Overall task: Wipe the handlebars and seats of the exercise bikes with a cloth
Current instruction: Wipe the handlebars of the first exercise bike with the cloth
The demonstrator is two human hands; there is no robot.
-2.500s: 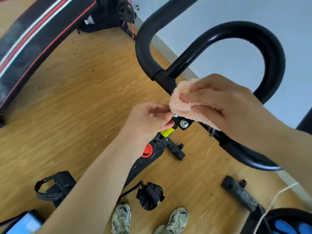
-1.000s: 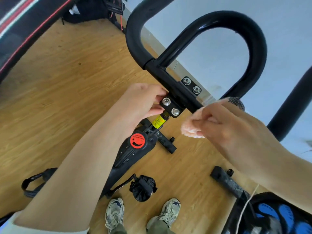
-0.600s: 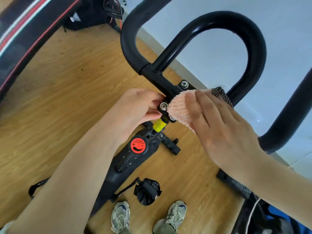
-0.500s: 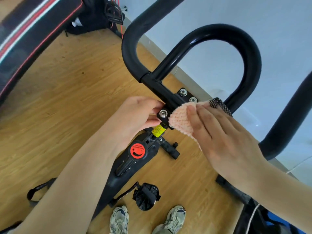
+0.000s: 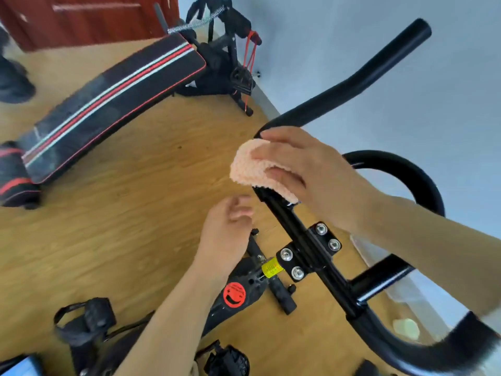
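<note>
The black handlebar [image 5: 349, 85] of an exercise bike runs from the upper right down past a bolted clamp [image 5: 309, 253] to a grip at the lower right. My right hand [image 5: 311, 177] grips a pale pink cloth [image 5: 252, 166] wrapped over the bar's left bend. My left hand [image 5: 227, 229] hovers just below and left of the bar, fingers loosely curled, holding nothing. The bike's seat is not in view.
A black sit-up bench [image 5: 108, 104] with red and white stripes lies on the wood floor at the upper left. The bike's frame with a red sticker [image 5: 234, 294] and pedals [image 5: 86, 321] sit below. A pale wall is at the right.
My right hand has slid the cloth from the clamp up along the bar to its left bend. My left hand has let go of the clamp. The view has swung left.
</note>
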